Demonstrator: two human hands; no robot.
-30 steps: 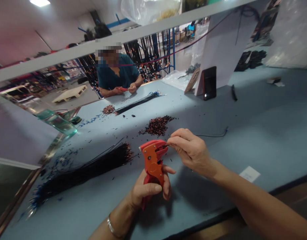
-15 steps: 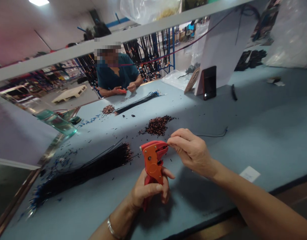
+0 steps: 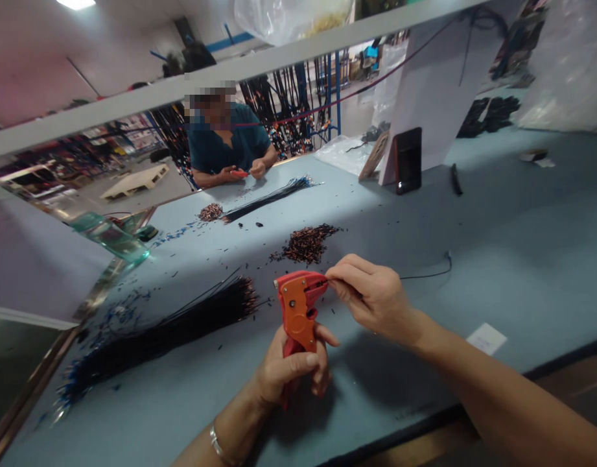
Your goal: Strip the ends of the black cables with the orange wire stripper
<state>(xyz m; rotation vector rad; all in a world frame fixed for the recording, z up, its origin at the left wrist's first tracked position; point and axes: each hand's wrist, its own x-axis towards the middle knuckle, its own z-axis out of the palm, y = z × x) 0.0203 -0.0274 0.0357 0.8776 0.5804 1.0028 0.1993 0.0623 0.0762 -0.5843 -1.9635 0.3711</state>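
Observation:
My left hand is wrapped round the handle of a red and orange wire stripper, held upright above the table. My right hand pinches a thin black wire close to the tool's jaws. The wire's near end is at the jaw opening; how deep it sits inside I cannot tell. Its far end trails out to the right and curls up at a small dark tip. Left of the tool lies a thick bundle of black wires with copper-coloured ends towards me. Behind the tool is a heap of short black and copper offcuts.
Across the table a co-worker holds a red tool near a second wire bundle. A phone leans against a white panel. A green bottle lies at the left edge, and a white card rests at the right.
My right hand has shifted slightly, and the wire's trailing end has moved a little to the right. The wire stripper has moved only slightly, still in my left hand.

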